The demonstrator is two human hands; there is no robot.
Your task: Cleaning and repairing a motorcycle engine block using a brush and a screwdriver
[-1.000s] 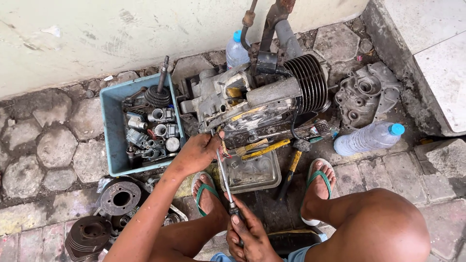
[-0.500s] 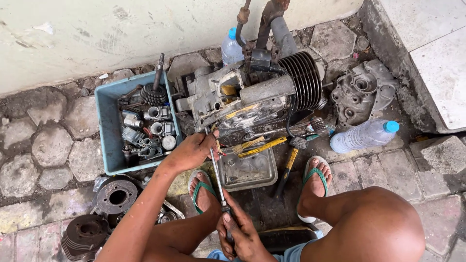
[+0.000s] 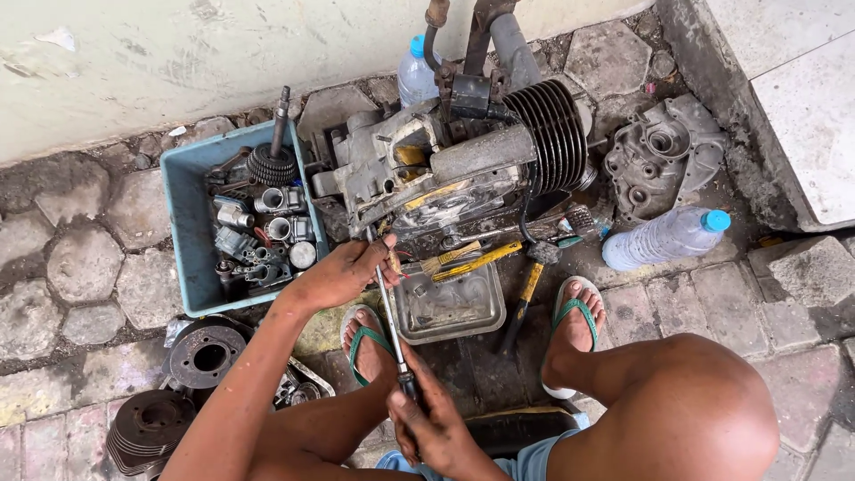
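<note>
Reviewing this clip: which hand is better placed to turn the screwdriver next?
Probably the right hand: it grips the screwdriver handle. The left hand steadies the shaft near the engine.

Outdoor roadside repair spot, improvised engine workshop on bare ground. Uneven stone paving (image 3: 80,267) underfoot, stained plaster wall (image 3: 178,62) behind, concrete step (image 3: 784,89) at right. Small finned engine (image 3: 463,160) partly stripped, lying on paving. Blue plastic bin (image 3: 187,240) full of greasy gears and bearings. Loose crankcase cover (image 3: 663,160), metal tray (image 3: 445,307), clutch discs (image 3: 205,356), hammer (image 3: 525,285) scattered around. Worked barefoot in flip-flops, squatting, no table.
</note>
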